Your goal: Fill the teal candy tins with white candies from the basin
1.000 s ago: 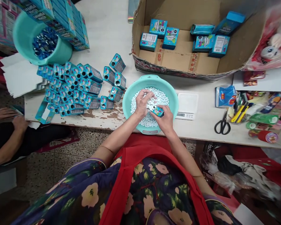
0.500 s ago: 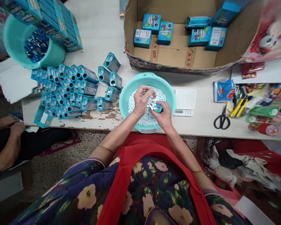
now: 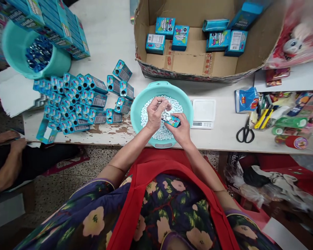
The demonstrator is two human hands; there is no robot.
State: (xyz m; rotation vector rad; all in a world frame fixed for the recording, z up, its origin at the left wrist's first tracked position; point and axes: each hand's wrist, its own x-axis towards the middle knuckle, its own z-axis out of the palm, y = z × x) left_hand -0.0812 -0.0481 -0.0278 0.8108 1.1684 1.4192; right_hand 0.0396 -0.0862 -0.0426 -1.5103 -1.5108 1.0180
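Note:
Inside the turquoise basin, white candies lie in a loose heap. My right hand grips a small blue candy box just above the heap, its end tilted toward the other hand. My left hand is closed, with curled fingers over a few white candies at the box's end. How many it holds is hidden by the fingers. To the left stand several small blue boxes with round openings facing up.
A cardboard carton with blue boxes stands behind the basin. Right of it are a white scale and black scissors. A turquoise bucket holds shiny blue pieces. At the left edge, another person's hands show.
The small box is tilted more and shows more of its side. Candies between my hands have shifted toward the box's end. The whole view has slid slightly.

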